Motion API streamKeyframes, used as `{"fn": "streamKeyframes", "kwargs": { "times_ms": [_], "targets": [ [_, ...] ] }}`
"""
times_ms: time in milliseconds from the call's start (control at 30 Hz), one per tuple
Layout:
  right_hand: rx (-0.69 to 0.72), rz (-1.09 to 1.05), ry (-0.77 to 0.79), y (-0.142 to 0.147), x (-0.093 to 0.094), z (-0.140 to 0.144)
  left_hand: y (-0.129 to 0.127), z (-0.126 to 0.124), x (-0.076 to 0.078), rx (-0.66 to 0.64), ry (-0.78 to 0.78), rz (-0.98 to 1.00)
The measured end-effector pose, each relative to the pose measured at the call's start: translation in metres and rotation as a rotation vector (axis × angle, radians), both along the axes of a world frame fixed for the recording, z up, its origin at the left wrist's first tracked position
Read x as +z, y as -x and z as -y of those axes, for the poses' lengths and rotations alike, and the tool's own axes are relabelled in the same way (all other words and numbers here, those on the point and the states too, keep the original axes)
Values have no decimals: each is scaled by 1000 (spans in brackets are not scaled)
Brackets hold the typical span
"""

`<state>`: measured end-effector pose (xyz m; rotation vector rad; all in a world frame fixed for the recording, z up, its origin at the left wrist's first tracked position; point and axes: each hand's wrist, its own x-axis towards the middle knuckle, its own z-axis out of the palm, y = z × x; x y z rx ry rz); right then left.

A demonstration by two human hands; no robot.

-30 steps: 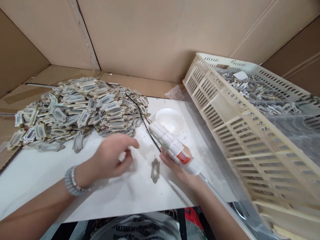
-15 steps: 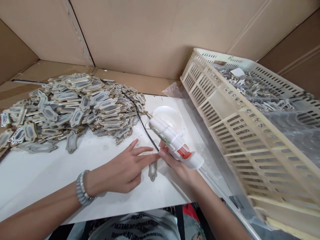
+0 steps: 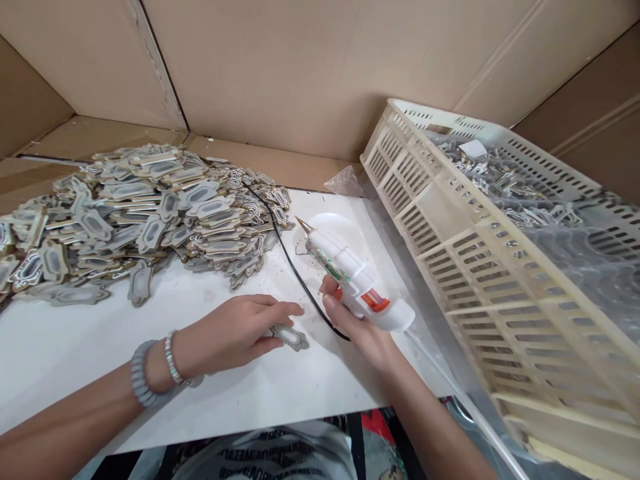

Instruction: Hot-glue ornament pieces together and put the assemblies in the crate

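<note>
My right hand (image 3: 357, 327) is wrapped round the handle of a white glue gun (image 3: 355, 267) with a red-orange part near its back. The gun's brass nozzle points up and left, above a round white dish (image 3: 345, 223). A long, clear glue stick (image 3: 475, 403) runs out of the gun's rear toward the lower right. On the white table, my left hand (image 3: 240, 330) closes its thumb and fingers on one end of a small grey ornamental frame plate (image 3: 293, 338), whose other end sticks out to the right. The fingers partly hide it.
A big pile of similar frame plates (image 3: 165, 207) covers the back left of the table (image 3: 210, 407). A black cord (image 3: 295, 267) runs from the pile to my right hand. On the right stands a cream plastic crate (image 3: 465, 267) with bagged metal pieces. Cardboard walls (image 3: 290, 73) enclose the back.
My left hand has moved away from my right hand and taken hold of the frame plate, which has turned from upright to slanting. The glue gun has shifted slightly right and down.
</note>
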<state>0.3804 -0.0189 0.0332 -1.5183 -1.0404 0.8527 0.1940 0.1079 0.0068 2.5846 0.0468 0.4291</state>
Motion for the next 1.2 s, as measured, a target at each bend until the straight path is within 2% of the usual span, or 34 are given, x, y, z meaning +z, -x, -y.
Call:
{"fn": "streamKeyframes", "kwargs": {
  "times_ms": [100, 200, 300, 400, 533, 700, 967, 1200],
  "targets": [
    [12, 31, -11, 0, 2, 0, 2, -6, 6, 103, -57, 102],
    [37, 141, -34, -1, 1, 0, 8, -19, 11, 275, -127, 225],
    [66, 237, -134, 0, -7, -1, 17, -31, 18, 469, -222, 358],
    [124, 290, -222, 1, -15, -1, 21, -35, 26, 583, -304, 444],
    [209, 347, -257, 1, -21, 0, 21, -32, 34, 618, -365, 493],
    [247, 367, -248, 0, -20, 0, 19, -31, 35, 595, -385, 531],
    [252, 365, -225, 1, -22, -1, 20, -30, 35, 544, -419, 571],
    [246, 365, -215, 1, -21, 0, 21, -31, 34, 571, -413, 573]
  ]
}}
